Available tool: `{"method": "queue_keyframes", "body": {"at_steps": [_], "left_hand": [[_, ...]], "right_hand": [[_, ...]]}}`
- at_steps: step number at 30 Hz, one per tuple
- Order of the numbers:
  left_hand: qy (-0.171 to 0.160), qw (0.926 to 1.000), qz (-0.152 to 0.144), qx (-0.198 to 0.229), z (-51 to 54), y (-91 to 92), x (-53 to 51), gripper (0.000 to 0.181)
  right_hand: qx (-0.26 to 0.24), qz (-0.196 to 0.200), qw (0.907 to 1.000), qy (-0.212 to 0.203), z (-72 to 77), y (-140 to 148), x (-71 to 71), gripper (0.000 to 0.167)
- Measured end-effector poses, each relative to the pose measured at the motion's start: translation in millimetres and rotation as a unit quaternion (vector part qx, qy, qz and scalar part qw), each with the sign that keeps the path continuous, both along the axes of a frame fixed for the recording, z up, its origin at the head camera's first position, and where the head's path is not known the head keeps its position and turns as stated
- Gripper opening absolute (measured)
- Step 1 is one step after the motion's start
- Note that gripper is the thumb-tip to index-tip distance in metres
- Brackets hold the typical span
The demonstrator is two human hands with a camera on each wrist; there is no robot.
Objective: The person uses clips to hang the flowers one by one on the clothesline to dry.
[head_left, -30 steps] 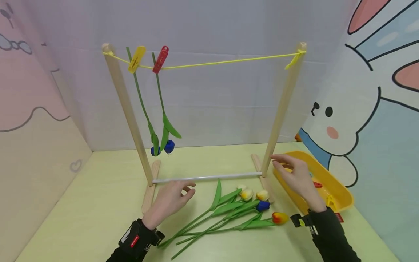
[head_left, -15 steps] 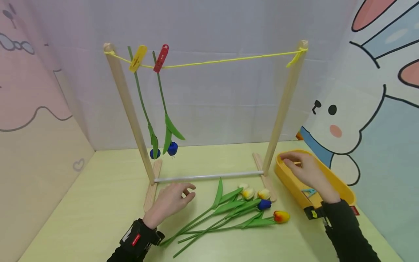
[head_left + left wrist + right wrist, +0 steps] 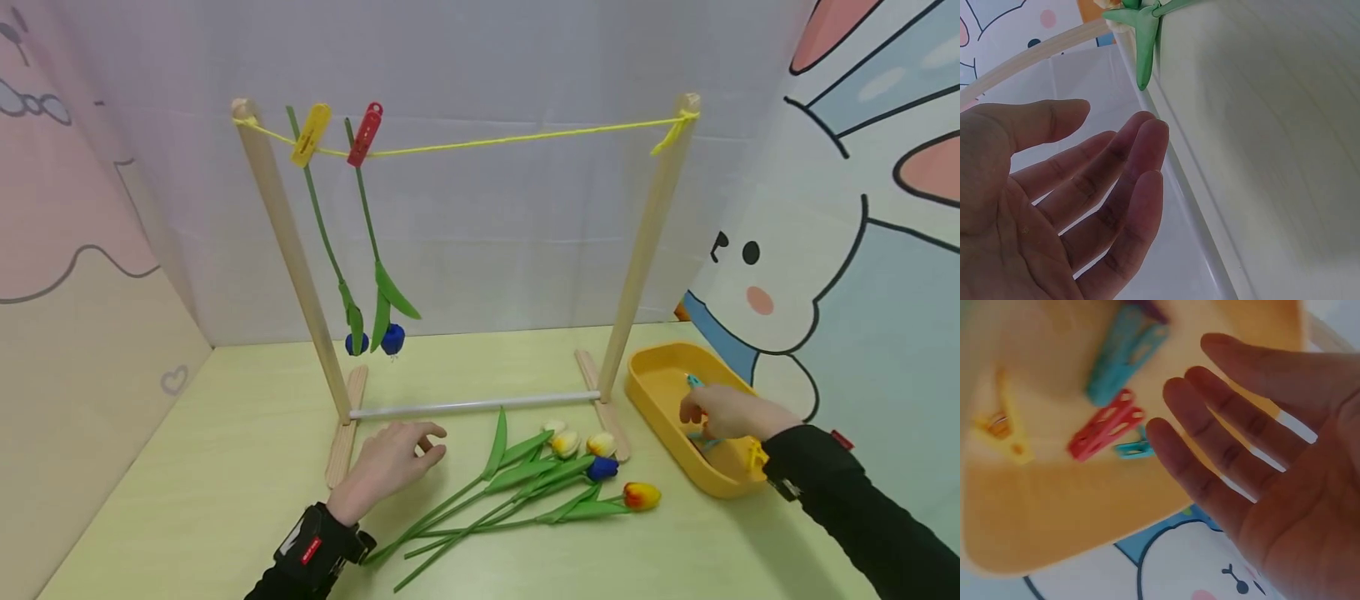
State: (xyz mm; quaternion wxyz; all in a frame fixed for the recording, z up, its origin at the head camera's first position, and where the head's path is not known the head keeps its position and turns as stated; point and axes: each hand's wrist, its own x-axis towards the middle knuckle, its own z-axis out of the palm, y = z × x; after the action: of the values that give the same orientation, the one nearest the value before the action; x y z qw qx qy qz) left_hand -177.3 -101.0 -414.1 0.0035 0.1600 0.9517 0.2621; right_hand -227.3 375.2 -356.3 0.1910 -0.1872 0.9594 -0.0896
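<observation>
My right hand [image 3: 723,412] reaches into the yellow bin [image 3: 652,392], fingers extended and holding nothing. In the right wrist view a red clothespin [image 3: 1105,430], a teal clothespin [image 3: 1119,359], a smaller teal one [image 3: 1135,449] and a yellow clothespin [image 3: 1007,425] lie near the fingertips. My left hand [image 3: 390,467] hovers with loosely bent fingers and nothing in them, left of the artificial tulips [image 3: 517,492] on the table. Two blue tulips [image 3: 392,339] hang upside down from the yellow string [image 3: 487,142], pinned by a yellow clothespin [image 3: 311,136] and a red clothespin [image 3: 365,135].
The string spans two wooden posts [image 3: 651,242] joined low down by a white rod [image 3: 472,407]. Their flat wooden feet [image 3: 345,437] stand on the pale table [image 3: 187,467]. A white curtain [image 3: 480,250] hangs behind, and a wall with a rabbit drawing [image 3: 780,275] borders the right.
My right hand has moved right and down, from beside the right post over the bin's edge into the bin. The left hand stays in place.
</observation>
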Motion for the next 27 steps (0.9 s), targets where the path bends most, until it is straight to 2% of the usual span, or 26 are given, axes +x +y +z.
{"method": "queue_keyframes", "body": {"at_steps": [2,5,8,11,15,18,20,23,25,27], "left_hand": [[-0.001,1.0000,0.000,0.000,0.0,-0.4,0.4,0.025],[-0.004,1.0000,-0.001,0.001,-0.5,-1.3,0.8,0.026],[-0.010,0.9999,-0.004,0.000,-0.7,-2.1,1.6,0.026],[-0.017,0.9998,-0.009,0.001,-1.6,-2.5,1.9,0.027],[-0.019,0.9997,-0.013,-0.001,-2.8,-3.6,2.9,0.028],[-0.020,0.9997,-0.011,-0.004,-2.9,-4.5,3.9,0.029],[-0.022,0.9997,-0.009,-0.004,-3.3,-5.1,4.3,0.029],[-0.027,0.9996,-0.011,-0.006,-3.3,-6.2,5.2,0.029],[-0.030,0.9994,-0.013,-0.007,-3.0,-7.0,5.8,0.029],[-0.031,0.9994,-0.015,-0.007,-2.1,-7.8,6.5,0.029]], "right_hand": [[0.014,-0.014,0.9997,-0.014,-6.2,4,0.0,0.026],[0.029,-0.017,0.9994,-0.009,-15.1,9,0.9,0.031],[0.041,0.006,0.9991,0.013,-23.3,10,3.3,0.034],[0.048,0.034,0.9969,0.053,-31.2,11,5.8,0.036],[0.048,0.050,0.9941,0.083,-38.3,15,3.8,0.033],[0.040,0.040,0.9947,0.086,-34.8,18,-1.1,0.028],[0.022,0.020,0.9950,0.095,-27.0,19,-4.0,0.024],[-0.022,-0.006,0.9898,0.140,-11.7,15,-4.3,0.020],[-0.060,-0.017,0.9794,0.192,-1.9,7,-1.3,0.024],[-0.112,-0.017,0.9605,0.254,4.9,-4,2.7,0.030]]}}
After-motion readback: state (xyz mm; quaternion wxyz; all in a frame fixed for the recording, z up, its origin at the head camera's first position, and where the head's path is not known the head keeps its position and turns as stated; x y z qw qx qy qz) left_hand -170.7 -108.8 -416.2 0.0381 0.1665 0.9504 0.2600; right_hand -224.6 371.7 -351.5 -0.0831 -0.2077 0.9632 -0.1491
